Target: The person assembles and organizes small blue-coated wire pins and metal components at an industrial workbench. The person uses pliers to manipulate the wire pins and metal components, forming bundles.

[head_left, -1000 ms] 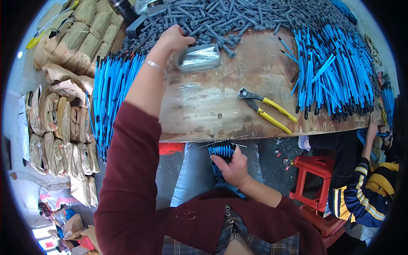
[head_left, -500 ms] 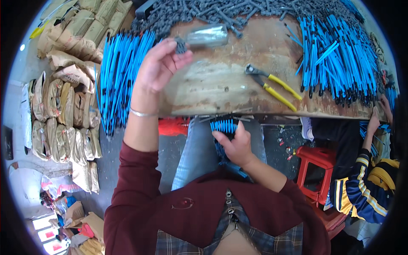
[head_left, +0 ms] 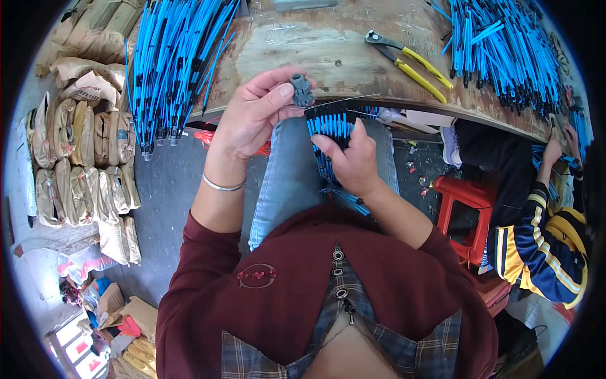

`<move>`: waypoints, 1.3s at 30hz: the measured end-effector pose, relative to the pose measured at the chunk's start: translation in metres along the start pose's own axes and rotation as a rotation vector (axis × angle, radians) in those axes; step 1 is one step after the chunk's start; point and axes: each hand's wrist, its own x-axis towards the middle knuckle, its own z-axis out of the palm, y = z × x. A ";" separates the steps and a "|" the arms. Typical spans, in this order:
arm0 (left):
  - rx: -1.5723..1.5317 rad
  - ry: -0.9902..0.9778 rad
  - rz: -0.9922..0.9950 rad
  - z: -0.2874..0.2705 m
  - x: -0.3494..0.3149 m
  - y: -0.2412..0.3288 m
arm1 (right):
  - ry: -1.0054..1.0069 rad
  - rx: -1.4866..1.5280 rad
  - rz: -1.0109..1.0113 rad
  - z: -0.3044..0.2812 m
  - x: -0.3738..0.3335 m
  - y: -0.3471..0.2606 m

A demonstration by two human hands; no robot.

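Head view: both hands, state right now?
Left hand: closed, holding a grey ribbed part between thumb and fingers.
Right hand: closed around a bundle of blue rods.

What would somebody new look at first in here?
Probably the left heap of bright blue sticks and the right heap, at opposite sides of the wooden table. Yellow-handled pliers lie between them. Nearer, the left hand holds a grey ribbed part, near a blue bundle in the right hand.
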 end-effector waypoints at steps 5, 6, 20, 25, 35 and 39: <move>-0.006 -0.036 0.023 -0.001 -0.004 0.000 | 0.009 -0.011 -0.007 0.002 -0.002 -0.002; 0.011 -0.056 0.033 -0.003 -0.004 0.000 | 0.017 -0.014 -0.015 0.003 -0.001 -0.002; 0.925 0.196 0.427 0.028 -0.016 -0.013 | 0.073 -0.059 -0.019 0.008 0.009 -0.002; 1.022 0.249 0.462 0.032 -0.017 -0.015 | 0.077 -0.084 0.039 0.009 0.006 0.001; 0.810 0.232 0.408 0.028 -0.017 -0.013 | 0.057 -0.042 0.015 0.006 0.006 -0.002; 0.571 0.253 0.349 0.034 -0.020 -0.010 | 0.008 -0.030 0.034 0.003 0.004 0.002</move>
